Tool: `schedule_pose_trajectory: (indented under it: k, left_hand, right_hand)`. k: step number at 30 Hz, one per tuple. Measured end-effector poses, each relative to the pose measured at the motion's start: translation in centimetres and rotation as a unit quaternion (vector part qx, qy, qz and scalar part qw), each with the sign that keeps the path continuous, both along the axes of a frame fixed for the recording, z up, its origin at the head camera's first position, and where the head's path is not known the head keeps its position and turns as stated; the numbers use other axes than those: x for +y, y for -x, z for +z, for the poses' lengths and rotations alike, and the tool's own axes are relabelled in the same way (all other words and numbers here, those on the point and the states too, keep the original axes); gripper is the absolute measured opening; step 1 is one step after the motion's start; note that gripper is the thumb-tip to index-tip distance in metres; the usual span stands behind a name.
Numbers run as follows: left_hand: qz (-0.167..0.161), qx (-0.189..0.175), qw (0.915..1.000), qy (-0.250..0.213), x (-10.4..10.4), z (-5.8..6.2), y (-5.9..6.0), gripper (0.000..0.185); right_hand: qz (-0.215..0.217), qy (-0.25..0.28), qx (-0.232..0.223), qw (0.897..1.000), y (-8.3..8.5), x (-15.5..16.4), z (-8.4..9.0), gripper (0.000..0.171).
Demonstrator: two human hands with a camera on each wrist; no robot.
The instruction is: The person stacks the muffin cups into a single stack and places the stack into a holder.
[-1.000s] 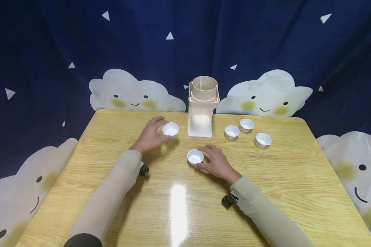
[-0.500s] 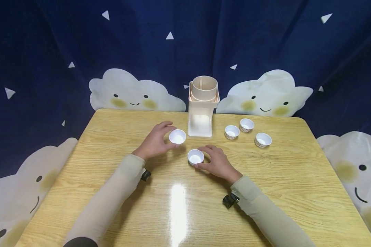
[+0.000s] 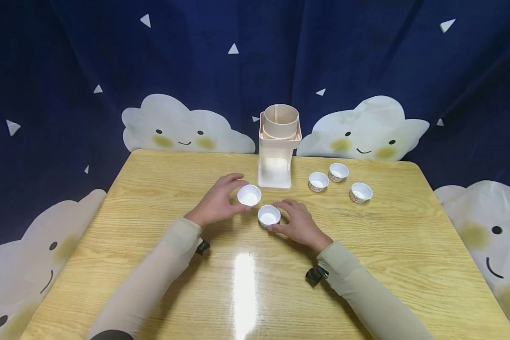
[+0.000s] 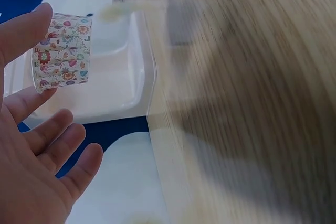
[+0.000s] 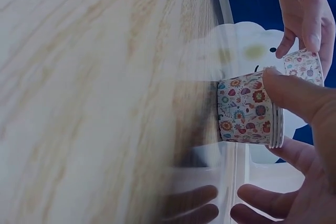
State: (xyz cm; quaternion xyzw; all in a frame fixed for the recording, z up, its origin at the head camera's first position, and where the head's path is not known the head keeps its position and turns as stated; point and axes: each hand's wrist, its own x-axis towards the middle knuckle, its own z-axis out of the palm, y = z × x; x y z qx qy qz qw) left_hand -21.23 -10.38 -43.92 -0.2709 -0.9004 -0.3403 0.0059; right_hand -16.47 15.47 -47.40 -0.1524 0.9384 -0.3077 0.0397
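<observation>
My left hand (image 3: 218, 200) pinches a small flower-printed paper cup (image 4: 64, 51) between thumb and forefinger, raised above the table. Its white inside faces up in the head view. Just to the right and nearer, my right hand (image 3: 299, 224) grips another floral paper cup (image 5: 247, 108) by its sides, on the tabletop. Several rims show at that cup's mouth in the right wrist view, so it looks like a nested stack. The held cup is close beside the stack, slightly higher and to its left.
A cream plastic holder (image 3: 274, 172) with a round cylinder (image 3: 281, 122) on top stands at the table's back edge. Three more paper cups, a left one (image 3: 318, 182), a back one (image 3: 338, 173) and a right one (image 3: 361, 193), sit right of it. A dark curtain hangs behind.
My left hand has carried its cup rightward and toward me, closer to the stack. The right hand and its stack have stayed almost in place.
</observation>
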Motion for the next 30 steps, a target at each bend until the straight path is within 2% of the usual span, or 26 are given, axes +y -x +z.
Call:
schedule_pose_trajectory:
  k: [10,19,30]
  left_hand:
    - [-0.007,-0.013,0.9999,-0.005,1.0,-0.4,-0.2,0.064]
    - [-0.025,0.010,0.9996,-0.001,1.9,-1.0,-0.7,0.061]
    - [-0.049,0.009,0.9987,0.005,3.2,-1.2,-1.1,0.062]
  right_hand:
    - [-0.004,-0.001,0.017,1.000,0.4,0.1,-0.1,0.063]
    - [-0.014,0.012,0.011,1.000,0.3,-0.2,-0.1,0.064]
    - [-0.018,0.020,0.016,1.000,0.4,-0.4,-0.4,0.065]
